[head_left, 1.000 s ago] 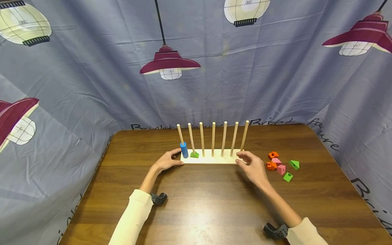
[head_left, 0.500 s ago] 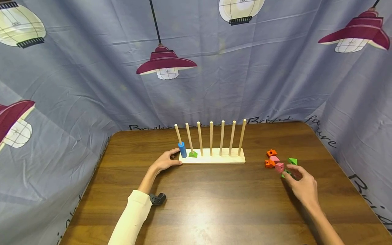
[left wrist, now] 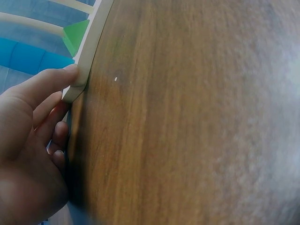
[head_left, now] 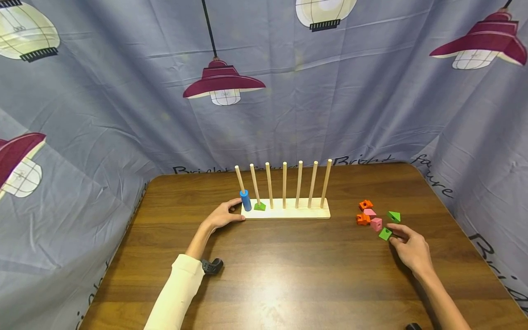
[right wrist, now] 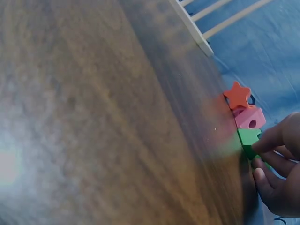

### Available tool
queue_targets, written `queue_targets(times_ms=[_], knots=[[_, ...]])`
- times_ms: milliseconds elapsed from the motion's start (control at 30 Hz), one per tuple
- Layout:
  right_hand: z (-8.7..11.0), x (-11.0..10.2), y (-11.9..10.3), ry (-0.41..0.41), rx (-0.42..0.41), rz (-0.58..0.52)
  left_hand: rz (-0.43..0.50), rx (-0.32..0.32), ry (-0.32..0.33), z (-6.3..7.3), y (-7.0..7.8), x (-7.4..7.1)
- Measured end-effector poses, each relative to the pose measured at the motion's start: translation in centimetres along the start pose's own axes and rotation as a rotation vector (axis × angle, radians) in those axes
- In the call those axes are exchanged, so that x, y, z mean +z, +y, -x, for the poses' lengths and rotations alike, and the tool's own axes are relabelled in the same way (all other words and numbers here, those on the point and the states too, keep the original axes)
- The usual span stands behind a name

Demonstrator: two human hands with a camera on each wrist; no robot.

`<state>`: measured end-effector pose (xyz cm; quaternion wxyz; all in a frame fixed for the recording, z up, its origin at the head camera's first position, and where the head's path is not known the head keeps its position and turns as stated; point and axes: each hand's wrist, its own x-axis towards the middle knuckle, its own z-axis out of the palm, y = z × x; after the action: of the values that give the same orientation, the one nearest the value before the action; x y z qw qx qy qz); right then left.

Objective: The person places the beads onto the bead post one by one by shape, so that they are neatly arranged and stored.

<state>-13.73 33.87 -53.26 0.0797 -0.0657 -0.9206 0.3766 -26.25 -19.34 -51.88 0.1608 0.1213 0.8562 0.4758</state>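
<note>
The green block [head_left: 385, 234] lies just left of the right hand [head_left: 413, 250], whose part-bent fingers reach its edge, any pinch unclear, while the farther left hand [head_left: 219, 216] grips the left end of the crosswise peg board [head_left: 293, 213].

A brown wooden table [head_left: 264, 266] bears a pegged board [head_left: 291, 213] and orange, pink and green blocks [head_left: 376, 224].

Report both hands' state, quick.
Left hand: closed, holding the end of the wooden peg board.
Right hand: fingers at a green block; whether gripping cannot be told.
</note>
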Motion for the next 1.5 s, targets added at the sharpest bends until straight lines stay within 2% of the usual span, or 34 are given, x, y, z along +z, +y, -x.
queue_targets(times_ms=[200, 433, 700, 900, 1133, 1333, 1500], knots=[[-0.1, 0.2, -0.2, 0.024, -0.077, 0.053, 0.005, -0.008, 0.003, 0.0, 0.0, 0.0], [-0.3, 0.2, 0.0, -0.002, -0.120, 0.079, 0.000, -0.010, 0.013, 0.0, 0.0, 0.0], [0.0, 0.2, -0.3, -0.037, -0.135, 0.110, 0.005, -0.021, 0.010, 0.0, 0.1, 0.1], [0.3, 0.6, -1.4, -0.010, -0.155, 0.112, 0.011, -0.018, 0.004, 0.1, 0.1, 0.1], [0.2, 1.8, -5.7, 0.011, -0.252, -0.039, -0.002, -0.003, 0.009, 0.1, -0.1, 0.1], [-0.6, 3.5, -10.9, 0.009, -0.388, -0.165, -0.001, 0.000, 0.010, 0.0, 0.0, 0.1], [-1.5, 4.6, -15.7, 0.005, -0.463, -0.258, 0.004, 0.004, 0.012, 0.1, 0.1, 0.2]])
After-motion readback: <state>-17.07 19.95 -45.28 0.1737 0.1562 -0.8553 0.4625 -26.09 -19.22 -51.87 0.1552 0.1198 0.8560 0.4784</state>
